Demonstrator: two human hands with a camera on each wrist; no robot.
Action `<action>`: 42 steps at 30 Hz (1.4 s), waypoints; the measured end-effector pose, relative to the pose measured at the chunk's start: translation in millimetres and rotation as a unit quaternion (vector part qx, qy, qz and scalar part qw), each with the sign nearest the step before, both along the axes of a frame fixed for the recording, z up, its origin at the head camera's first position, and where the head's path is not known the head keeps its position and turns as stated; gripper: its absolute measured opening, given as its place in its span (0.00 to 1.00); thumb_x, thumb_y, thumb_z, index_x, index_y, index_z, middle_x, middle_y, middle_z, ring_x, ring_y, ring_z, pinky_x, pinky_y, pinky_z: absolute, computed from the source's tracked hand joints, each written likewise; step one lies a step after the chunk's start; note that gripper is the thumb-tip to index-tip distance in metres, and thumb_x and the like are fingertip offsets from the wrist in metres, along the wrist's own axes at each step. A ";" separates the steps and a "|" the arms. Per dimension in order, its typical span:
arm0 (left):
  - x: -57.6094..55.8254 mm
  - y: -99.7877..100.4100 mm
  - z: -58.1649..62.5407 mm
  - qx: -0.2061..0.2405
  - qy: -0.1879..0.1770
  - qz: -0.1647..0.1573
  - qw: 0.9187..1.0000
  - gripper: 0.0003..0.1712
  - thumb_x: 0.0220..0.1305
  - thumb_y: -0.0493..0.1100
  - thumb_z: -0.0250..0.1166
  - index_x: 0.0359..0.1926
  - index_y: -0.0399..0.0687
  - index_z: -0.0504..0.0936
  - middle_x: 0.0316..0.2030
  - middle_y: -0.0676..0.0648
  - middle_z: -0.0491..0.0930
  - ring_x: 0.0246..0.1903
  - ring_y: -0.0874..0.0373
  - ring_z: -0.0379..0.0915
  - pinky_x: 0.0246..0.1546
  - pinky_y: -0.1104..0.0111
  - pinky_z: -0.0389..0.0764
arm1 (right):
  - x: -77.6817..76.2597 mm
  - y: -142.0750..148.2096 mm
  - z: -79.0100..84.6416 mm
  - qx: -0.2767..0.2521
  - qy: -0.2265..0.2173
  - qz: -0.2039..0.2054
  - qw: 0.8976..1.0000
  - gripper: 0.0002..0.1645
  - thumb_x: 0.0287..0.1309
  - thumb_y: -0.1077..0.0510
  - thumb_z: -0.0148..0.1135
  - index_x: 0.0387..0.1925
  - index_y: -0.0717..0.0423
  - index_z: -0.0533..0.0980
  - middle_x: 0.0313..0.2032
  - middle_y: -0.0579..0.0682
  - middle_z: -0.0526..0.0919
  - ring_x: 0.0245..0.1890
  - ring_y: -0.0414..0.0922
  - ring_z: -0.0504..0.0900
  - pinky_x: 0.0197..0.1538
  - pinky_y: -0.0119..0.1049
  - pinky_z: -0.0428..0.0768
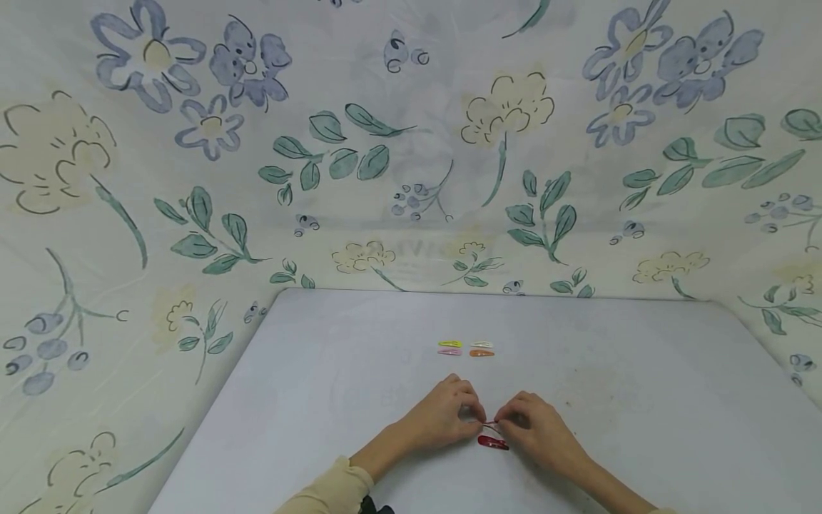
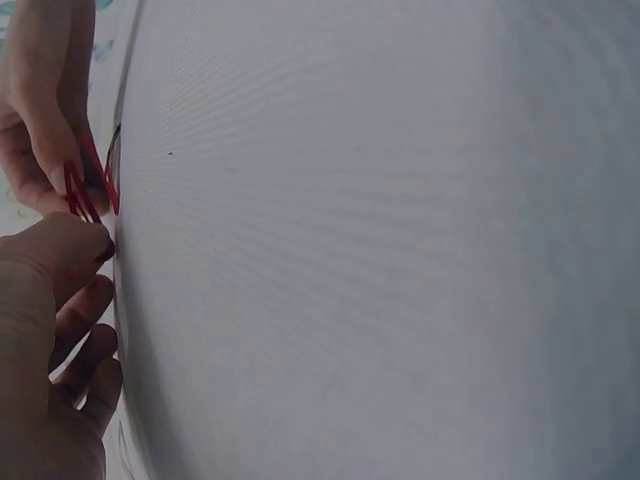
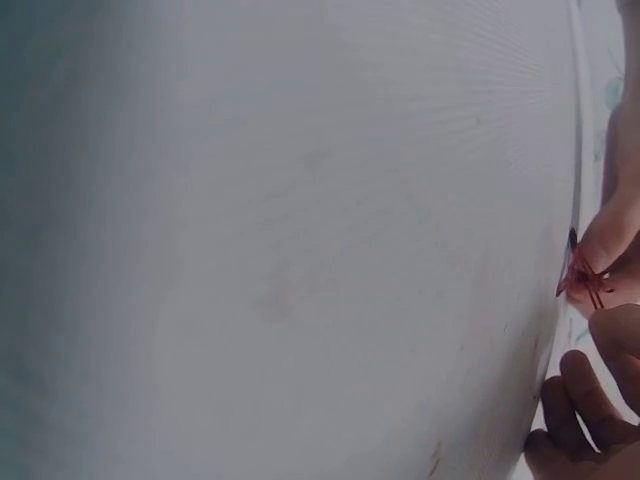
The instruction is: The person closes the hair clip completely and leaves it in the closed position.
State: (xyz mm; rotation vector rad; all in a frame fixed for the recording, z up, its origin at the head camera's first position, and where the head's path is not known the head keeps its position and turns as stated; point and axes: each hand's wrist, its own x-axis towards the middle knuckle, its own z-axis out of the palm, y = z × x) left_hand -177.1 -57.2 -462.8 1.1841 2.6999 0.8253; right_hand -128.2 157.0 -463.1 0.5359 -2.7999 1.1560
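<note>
Between both hands is a thin red snap hair clip, its strips spread apart. My left hand pinches one end between thumb and fingertips, while my right hand pinches the other. Fingers hide both ends of the clip. Just below them in the head view, a dark red snap hair clip lies on the white table. The left wrist view shows the red strips of the held clip at the left edge; in the right wrist view they appear small at the right edge.
Farther back on the table lie a yellow clip, a pink clip, a white clip and an orange clip, in two short rows. A floral sheet hangs behind the table. Something black shows beside the left sleeve.
</note>
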 end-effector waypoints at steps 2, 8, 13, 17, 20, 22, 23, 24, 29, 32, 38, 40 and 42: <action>-0.1 -0.3 0.3 0.005 -0.004 0.001 1.000 0.03 0.56 0.44 0.71 0.33 0.56 0.87 0.35 0.60 0.78 0.40 0.66 0.67 0.45 0.77 0.70 | -0.3 0.7 -0.5 -0.004 0.004 0.006 1.000 0.06 0.56 0.62 0.69 0.32 0.46 0.83 0.33 0.39 0.81 0.39 0.38 0.77 0.45 0.36 0.77; 1.0 -0.5 3.9 0.035 -0.010 0.018 0.999 0.03 0.57 0.40 0.70 0.31 0.54 0.85 0.30 0.60 0.79 0.37 0.67 0.68 0.42 0.77 0.72 | -3.0 1.4 -0.7 -0.020 -0.004 0.011 1.000 0.09 0.56 0.64 0.69 0.33 0.45 0.83 0.33 0.38 0.82 0.39 0.34 0.78 0.47 0.34 0.79; -0.4 1.0 11.1 0.034 0.010 0.046 0.998 0.03 0.58 0.40 0.70 0.31 0.54 0.84 0.29 0.60 0.78 0.34 0.67 0.68 0.37 0.78 0.73 | -8.4 -0.1 4.8 -0.035 -0.038 -0.001 0.999 0.08 0.58 0.64 0.67 0.36 0.48 0.82 0.35 0.37 0.82 0.40 0.36 0.80 0.48 0.35 0.81; -3.0 0.3 18.5 0.030 0.025 0.061 0.997 0.04 0.58 0.39 0.70 0.31 0.54 0.84 0.29 0.60 0.79 0.35 0.64 0.70 0.36 0.78 0.72 | -14.0 -3.9 12.3 -0.051 -0.071 -0.020 0.996 0.05 0.59 0.62 0.67 0.37 0.51 0.81 0.35 0.39 0.83 0.40 0.39 0.81 0.50 0.40 0.82; -4.2 -1.0 24.1 0.035 0.039 0.073 0.996 0.03 0.58 0.39 0.70 0.31 0.53 0.84 0.29 0.59 0.80 0.35 0.63 0.70 0.36 0.77 0.73 | -18.1 -7.4 17.2 -0.062 -0.084 -0.027 0.994 0.04 0.60 0.61 0.66 0.37 0.52 0.81 0.34 0.41 0.83 0.38 0.39 0.80 0.50 0.40 0.82; -4.9 -1.7 27.1 0.044 0.054 0.081 0.994 0.03 0.59 0.39 0.69 0.31 0.52 0.84 0.29 0.58 0.80 0.37 0.62 0.71 0.37 0.75 0.74 | -20.7 -9.5 19.8 -0.070 -0.086 -0.029 0.993 0.04 0.60 0.61 0.66 0.37 0.52 0.81 0.33 0.41 0.84 0.36 0.39 0.81 0.49 0.39 0.83; -5.1 -2.1 28.7 0.050 0.064 0.086 0.993 0.03 0.59 0.39 0.69 0.31 0.51 0.83 0.29 0.57 0.80 0.38 0.61 0.71 0.39 0.74 0.75 | -21.8 -10.4 20.9 -0.073 -0.085 -0.030 0.993 0.04 0.60 0.61 0.66 0.38 0.52 0.81 0.33 0.41 0.84 0.36 0.39 0.81 0.48 0.37 0.83; -5.6 -2.3 30.0 0.057 0.074 0.088 0.992 0.03 0.59 0.38 0.69 0.31 0.51 0.83 0.30 0.57 0.81 0.39 0.61 0.71 0.40 0.73 0.76 | -22.8 -11.2 22.1 -0.075 -0.085 -0.030 0.993 0.04 0.61 0.60 0.66 0.38 0.52 0.81 0.33 0.41 0.84 0.35 0.39 0.81 0.46 0.35 0.82; -10.6 -3.3 35.6 0.097 0.118 0.114 0.982 0.02 0.59 0.37 0.68 0.31 0.49 0.83 0.31 0.56 0.82 0.39 0.61 0.70 0.41 0.72 0.77 | -27.9 -15.0 29.7 -0.100 -0.086 -0.037 0.991 0.07 0.61 0.57 0.65 0.42 0.52 0.80 0.33 0.42 0.85 0.34 0.38 0.81 0.39 0.32 0.80; -15.0 -3.8 39.2 0.116 0.151 0.125 0.974 0.03 0.58 0.36 0.69 0.32 0.49 0.84 0.30 0.56 0.83 0.37 0.61 0.70 0.39 0.71 0.77 | -31.9 -17.6 35.2 -0.124 -0.094 -0.042 0.987 0.09 0.61 0.58 0.65 0.44 0.53 0.79 0.32 0.47 0.87 0.34 0.40 0.82 0.38 0.34 0.78; -20.7 -1.8 47.5 0.138 0.187 0.136 0.963 0.05 0.57 0.35 0.71 0.33 0.48 0.84 0.31 0.54 0.82 0.37 0.62 0.72 0.38 0.72 0.79 | -38.9 -22.8 44.4 -0.150 -0.093 -0.044 0.983 0.10 0.63 0.59 0.63 0.46 0.54 0.77 0.34 0.49 0.88 0.36 0.41 0.84 0.41 0.38 0.77; -21.4 -0.7 49.4 0.148 0.183 0.139 0.962 0.04 0.58 0.35 0.70 0.34 0.47 0.84 0.31 0.54 0.83 0.37 0.61 0.72 0.39 0.72 0.79 | -40.8 -24.3 46.7 -0.151 -0.082 -0.043 0.984 0.10 0.64 0.58 0.64 0.46 0.53 0.77 0.34 0.47 0.88 0.36 0.41 0.84 0.41 0.38 0.78; -22.0 0.2 50.1 0.162 0.175 0.141 0.961 0.04 0.58 0.35 0.70 0.35 0.47 0.84 0.32 0.53 0.84 0.37 0.61 0.72 0.39 0.72 0.80 | -42.3 -25.6 49.1 -0.149 -0.070 -0.045 0.985 0.09 0.64 0.57 0.64 0.45 0.52 0.77 0.35 0.46 0.88 0.37 0.42 0.84 0.41 0.38 0.78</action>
